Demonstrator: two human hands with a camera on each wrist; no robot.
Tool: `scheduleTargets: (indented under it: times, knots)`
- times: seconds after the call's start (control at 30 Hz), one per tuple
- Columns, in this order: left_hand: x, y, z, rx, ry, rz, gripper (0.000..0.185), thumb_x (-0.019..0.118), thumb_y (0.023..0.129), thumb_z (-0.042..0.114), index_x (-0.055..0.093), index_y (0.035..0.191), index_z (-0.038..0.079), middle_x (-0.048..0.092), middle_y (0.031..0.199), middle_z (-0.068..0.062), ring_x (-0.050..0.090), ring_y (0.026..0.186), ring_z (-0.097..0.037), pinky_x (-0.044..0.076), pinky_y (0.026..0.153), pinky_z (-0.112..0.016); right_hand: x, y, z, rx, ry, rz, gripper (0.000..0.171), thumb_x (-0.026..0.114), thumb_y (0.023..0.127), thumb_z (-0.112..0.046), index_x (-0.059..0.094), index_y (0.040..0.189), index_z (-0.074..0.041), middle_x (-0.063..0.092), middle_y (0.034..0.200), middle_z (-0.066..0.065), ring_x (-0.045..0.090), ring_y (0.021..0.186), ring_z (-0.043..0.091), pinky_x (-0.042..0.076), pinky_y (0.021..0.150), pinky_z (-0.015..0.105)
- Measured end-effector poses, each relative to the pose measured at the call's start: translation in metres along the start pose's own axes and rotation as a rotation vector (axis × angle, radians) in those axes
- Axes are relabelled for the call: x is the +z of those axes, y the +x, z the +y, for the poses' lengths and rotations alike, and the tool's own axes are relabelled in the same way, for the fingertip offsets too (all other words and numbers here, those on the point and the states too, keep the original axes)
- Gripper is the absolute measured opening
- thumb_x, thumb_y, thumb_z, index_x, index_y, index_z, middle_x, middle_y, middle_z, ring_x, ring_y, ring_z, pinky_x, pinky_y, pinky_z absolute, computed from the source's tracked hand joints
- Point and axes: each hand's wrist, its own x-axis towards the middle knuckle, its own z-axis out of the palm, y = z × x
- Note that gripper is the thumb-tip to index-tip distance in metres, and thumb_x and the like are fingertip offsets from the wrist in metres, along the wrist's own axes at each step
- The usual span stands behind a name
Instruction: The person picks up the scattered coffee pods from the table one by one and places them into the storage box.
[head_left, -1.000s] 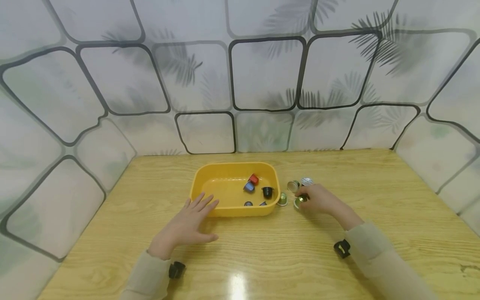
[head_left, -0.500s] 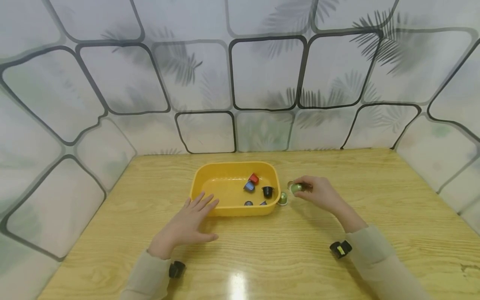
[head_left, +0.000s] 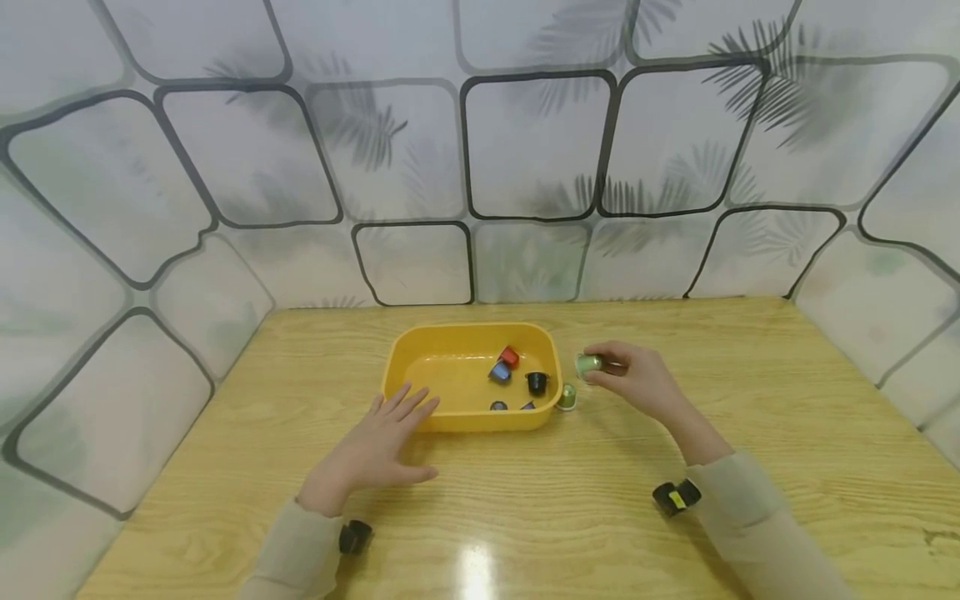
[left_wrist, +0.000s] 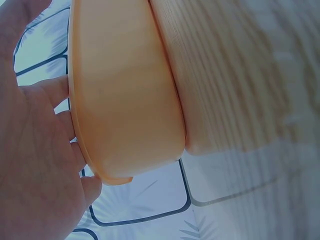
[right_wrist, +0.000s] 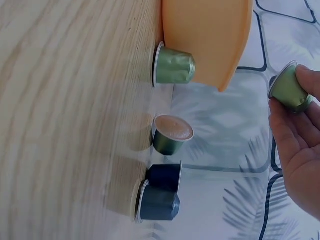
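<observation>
Lifted off the table, green capsule [head_left: 588,364] — pinched by right hand [head_left: 637,379] — lies sideways; left hand [head_left: 372,450] flat.

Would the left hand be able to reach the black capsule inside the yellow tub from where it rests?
Probably yes. The left hand lies open against the yellow tub at its near left corner, the tub is open-topped, and nothing covers the black capsule on its right side.
</observation>
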Motion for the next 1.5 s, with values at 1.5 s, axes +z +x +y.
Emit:
scheduleTargets:
  times: [1.5]
  knots:
    - [-0.001, 0.0, 0.003, -0.018, -0.001, -0.013, 0.085, 0.062, 0.074, 0.05, 0.028, 0.138, 0.005, 0.022, 0.143, -0.016, 0.011, 0.13, -0.036, 0.011, 0.098, -0.06, 0.102, 0.059, -0.054, -0.047, 0.158, -0.105, 0.033, 0.068, 0.077, -0.015, 0.062, 0.107, -0.003, 0.062, 0.099, 0.007, 0.06, 0.089, 0.02, 0.05, 0.069, 0.026]
